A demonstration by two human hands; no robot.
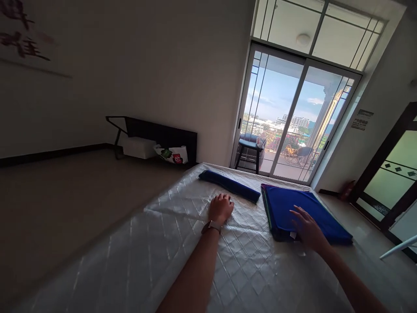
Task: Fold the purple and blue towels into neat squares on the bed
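My left hand (pixel 221 208), with a watch on the wrist, rests on the quilted silvery cover (pixel 182 226) with its fingers curled. Whether anything is under those fingers is hidden. Just beyond it lies a narrow, dark blue folded cloth (pixel 230 184). On the right, my right hand (pixel 306 226) is at the near edge of a stack of flat blue cloths (pixel 289 202), fingers apart and slightly blurred. A small white tag (pixel 293 235) shows at the stack's near edge, beside that hand.
Against the back wall stands a black bench-like frame (pixel 163 130) with a white box (pixel 139 148) and a printed bag (pixel 174 154). Behind the cover are sliding glass doors (pixel 286 117) and a dark stool (pixel 249 150). A white bar (pixel 399 247) juts in at right.
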